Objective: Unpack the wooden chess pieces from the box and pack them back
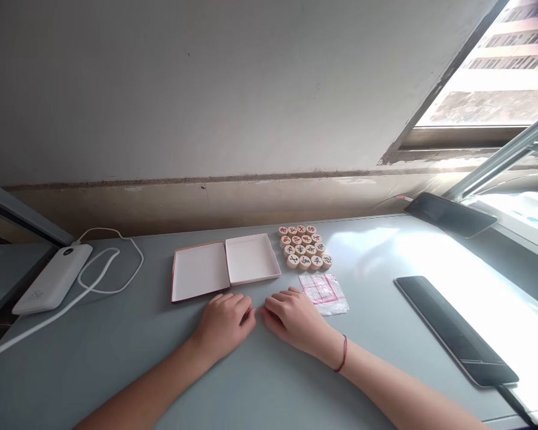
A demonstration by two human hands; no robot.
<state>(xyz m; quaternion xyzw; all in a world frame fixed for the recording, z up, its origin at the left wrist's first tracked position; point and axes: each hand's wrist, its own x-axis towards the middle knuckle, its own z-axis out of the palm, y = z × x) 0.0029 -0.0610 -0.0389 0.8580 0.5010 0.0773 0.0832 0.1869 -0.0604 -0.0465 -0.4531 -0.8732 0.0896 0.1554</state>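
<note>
My left hand rests on the grey desk with its fingers curled, just in front of an open cardboard box. Nothing shows in it. Beside it, a short gap away, lies my right hand, also loosely closed and seemingly holding nothing; a red string bracelet circles its wrist. The box's two shallow white-lined halves, the left half and the right half, lie side by side. Round wooden Chinese chess pieces stand in rows, red characters behind and black in front. Near my right hand is a clear plastic bag with pink lines.
A white power bank with a looping white cable lies at the left. On the right is a dark tablet or phone with a black cable. Another dark device leans near the window frame. A wall rises behind the desk.
</note>
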